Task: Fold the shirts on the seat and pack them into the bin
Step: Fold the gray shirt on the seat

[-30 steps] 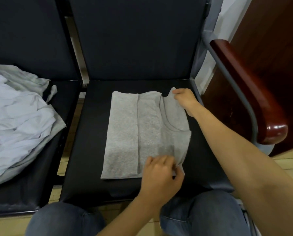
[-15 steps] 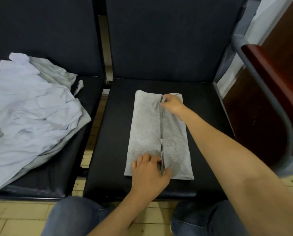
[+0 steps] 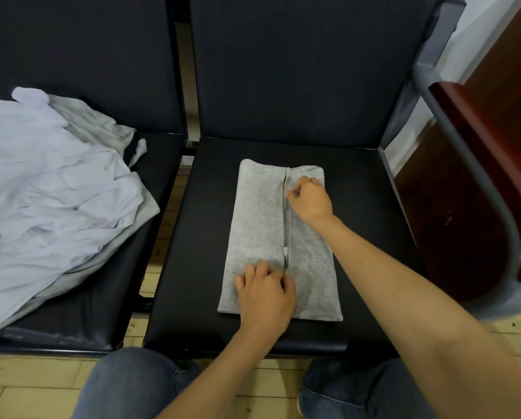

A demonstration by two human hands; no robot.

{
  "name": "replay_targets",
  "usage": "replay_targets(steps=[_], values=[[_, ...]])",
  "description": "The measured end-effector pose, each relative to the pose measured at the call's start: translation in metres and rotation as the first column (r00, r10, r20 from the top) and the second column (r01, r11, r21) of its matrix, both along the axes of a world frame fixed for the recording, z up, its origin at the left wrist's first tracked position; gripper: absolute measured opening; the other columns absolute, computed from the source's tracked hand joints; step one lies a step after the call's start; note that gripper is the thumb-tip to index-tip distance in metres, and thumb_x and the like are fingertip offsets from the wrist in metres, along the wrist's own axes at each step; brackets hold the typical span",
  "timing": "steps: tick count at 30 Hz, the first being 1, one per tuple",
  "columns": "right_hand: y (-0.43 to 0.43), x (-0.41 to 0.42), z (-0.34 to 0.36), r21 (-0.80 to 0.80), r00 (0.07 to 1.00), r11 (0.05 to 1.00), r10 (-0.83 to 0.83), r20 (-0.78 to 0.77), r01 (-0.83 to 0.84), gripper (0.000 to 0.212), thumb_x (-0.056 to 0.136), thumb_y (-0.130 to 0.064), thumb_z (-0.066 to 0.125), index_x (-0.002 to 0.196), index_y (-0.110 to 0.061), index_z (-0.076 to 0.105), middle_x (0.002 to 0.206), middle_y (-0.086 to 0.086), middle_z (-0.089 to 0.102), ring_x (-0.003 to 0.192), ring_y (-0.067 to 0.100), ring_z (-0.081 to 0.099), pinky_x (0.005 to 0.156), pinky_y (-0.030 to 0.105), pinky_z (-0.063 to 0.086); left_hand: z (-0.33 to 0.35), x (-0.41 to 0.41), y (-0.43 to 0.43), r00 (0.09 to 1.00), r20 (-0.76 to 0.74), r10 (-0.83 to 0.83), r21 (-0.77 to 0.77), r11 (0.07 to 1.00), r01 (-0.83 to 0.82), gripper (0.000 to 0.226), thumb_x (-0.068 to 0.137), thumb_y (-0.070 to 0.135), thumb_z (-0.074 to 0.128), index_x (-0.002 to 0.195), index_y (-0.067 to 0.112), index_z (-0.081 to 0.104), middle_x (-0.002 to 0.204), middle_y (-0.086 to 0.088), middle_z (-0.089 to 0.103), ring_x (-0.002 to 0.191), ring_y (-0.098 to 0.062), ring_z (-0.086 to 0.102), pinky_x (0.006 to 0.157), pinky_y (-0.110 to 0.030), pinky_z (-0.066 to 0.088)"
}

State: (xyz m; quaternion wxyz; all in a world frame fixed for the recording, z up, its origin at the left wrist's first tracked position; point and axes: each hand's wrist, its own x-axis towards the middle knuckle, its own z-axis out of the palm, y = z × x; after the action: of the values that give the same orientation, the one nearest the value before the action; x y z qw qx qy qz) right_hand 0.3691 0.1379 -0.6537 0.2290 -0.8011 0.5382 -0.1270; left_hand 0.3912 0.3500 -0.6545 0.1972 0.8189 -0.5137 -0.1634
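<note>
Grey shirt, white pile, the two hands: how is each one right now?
grey shirt: folded into a long strip, lying flat on the seat.
white pile: unfolded, crumpled on the next seat.
left hand: pinches the strip's near end.
right hand: pinches the strip's far end.

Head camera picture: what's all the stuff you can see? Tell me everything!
Grey shirt: one, grey, folded into a long strip on the right seat.
Shirt pile: one heap, white and pale grey, unfolded on the left seat.
Seats: two, black, side by side.
Armrest: one, reddish-brown, far right.
Floor: tan, under the seats.
Knees: two, blue jeans, bottom edge.
Left hand: one, holds the shirt's middle edge at the near end.
Right hand: one, pinches the same edge at the far end.
</note>
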Motion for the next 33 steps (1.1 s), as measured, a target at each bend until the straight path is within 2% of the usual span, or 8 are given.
replay_targets(steps=[2, 6, 11, 18, 21, 24, 28, 33], values=[[-0.005, 0.008, -0.001, -0.047, 0.999, 0.999, -0.004, -0.044, 0.002, 0.033, 0.094, -0.031, 0.054, 0.113, -0.003, 0.054, 0.116, 0.015, 0.055, 0.108, 0.03, 0.053, 0.083, 0.042, 0.049, 0.0, 0.0, -0.003, 1.0, 0.004, 0.007, -0.051, 0.999, -0.007, 0.053, 0.086, 0.042, 0.014, 0.093, 0.019, 0.061, 0.099, 0.004, 0.053, 0.096, -0.017, 0.044, 0.082, -0.03, 0.025], [-0.013, 0.017, -0.005, -0.102, 0.994, 0.995, -0.009, -0.105, -0.002, 0.04, 0.095, -0.03, 0.053, 0.124, -0.003, 0.049, 0.123, 0.018, 0.052, 0.115, 0.031, 0.05, 0.085, 0.041, 0.046, -0.009, 0.001, -0.012, 0.995, 0.037, 0.089, -0.171, 0.982, -0.082, 0.029, 0.086, 0.042, 0.036, 0.09, 0.024, 0.057, 0.084, 0.005, 0.057, 0.079, -0.017, 0.052, 0.073, -0.033, 0.034], [-0.015, 0.019, -0.01, -0.11, 0.994, 0.994, 0.002, -0.109, -0.014, 0.042, 0.091, -0.037, 0.056, 0.121, -0.008, 0.051, 0.12, 0.014, 0.052, 0.113, 0.03, 0.049, 0.088, 0.047, 0.048, -0.01, 0.004, -0.023, 0.988, -0.098, 0.12, -0.09, 0.988, -0.129, 0.025, 0.091, 0.049, 0.052, 0.1, 0.028, 0.063, 0.103, 0.008, 0.047, 0.102, -0.011, 0.039, 0.08, -0.026, 0.014], [-0.019, 0.024, -0.012, -0.22, 0.999, 0.975, -0.031, -0.036, 0.022, 0.026, 0.097, -0.022, 0.046, 0.101, -0.003, 0.063, 0.103, 0.014, 0.061, 0.101, 0.027, 0.056, 0.085, 0.042, 0.049, -0.004, 0.009, -0.024, 0.943, -0.256, 0.212, -0.118, 0.961, -0.248, 0.015, 0.093, 0.033, 0.051, 0.081, 0.025, 0.055, 0.095, 0.011, 0.046, 0.093, -0.006, 0.036, 0.087, -0.023, 0.017], [-0.018, 0.027, -0.016, -0.174, 1.0, 0.985, -0.013, 0.018, 0.015, 0.026, 0.098, -0.023, 0.045, 0.099, -0.004, 0.063, 0.104, 0.013, 0.06, 0.102, 0.028, 0.056, 0.091, 0.043, 0.046, -0.007, 0.007, -0.022, 0.964, -0.173, 0.201, -0.106, 0.969, -0.221, 0.012, 0.089, 0.025, 0.056, 0.081, 0.021, 0.048, 0.094, 0.005, 0.047, 0.091, -0.012, 0.04, 0.09, -0.028, 0.027], [-0.012, 0.024, -0.019, -0.113, 1.0, 0.994, 0.007, 0.006, -0.006, 0.026, 0.099, -0.026, 0.044, 0.109, -0.007, 0.06, 0.119, 0.012, 0.055, 0.116, 0.029, 0.046, 0.103, 0.042, 0.035, -0.016, 0.004, -0.023, 0.987, -0.05, 0.153, -0.275, 0.948, -0.161, 0.026, 0.078, 0.013, 0.069, 0.099, 0.014, 0.054, 0.103, -0.006, 0.057, 0.093, -0.023, 0.055, 0.082, -0.041, 0.049], [0.011, 0.011, -0.006, -0.126, 0.991, 0.991, 0.061, 0.12, -0.045, 0.036, 0.101, -0.022, 0.04, 0.133, -0.008, 0.049, 0.14, 0.012, 0.045, 0.131, 0.026, 0.037, 0.11, 0.039, 0.03, -0.025, 0.006, -0.023, 0.97, 0.218, -0.107, -0.227, 0.961, 0.157, 0.04, 0.095, 0.025, 0.037, 0.126, 0.009, 0.058, 0.134, -0.012, 0.055, 0.127, -0.027, 0.05, 0.103, -0.048, 0.042], [0.061, -0.033, -0.005, -0.059, 0.965, 0.976, 0.199, -0.168, -0.212, 0.052, 0.104, -0.036, 0.023, 0.153, -0.021, 0.013, 0.161, 0.005, 0.004, 0.148, 0.021, -0.005, 0.119, 0.04, -0.001, -0.04, 0.008, -0.012, 0.945, 0.251, -0.209, 0.037, 0.978, 0.206, 0.064, 0.101, 0.046, 0.008, 0.137, 0.013, 0.049, 0.144, -0.006, 0.047, 0.135, -0.024, 0.041, 0.112, -0.05, 0.025]])
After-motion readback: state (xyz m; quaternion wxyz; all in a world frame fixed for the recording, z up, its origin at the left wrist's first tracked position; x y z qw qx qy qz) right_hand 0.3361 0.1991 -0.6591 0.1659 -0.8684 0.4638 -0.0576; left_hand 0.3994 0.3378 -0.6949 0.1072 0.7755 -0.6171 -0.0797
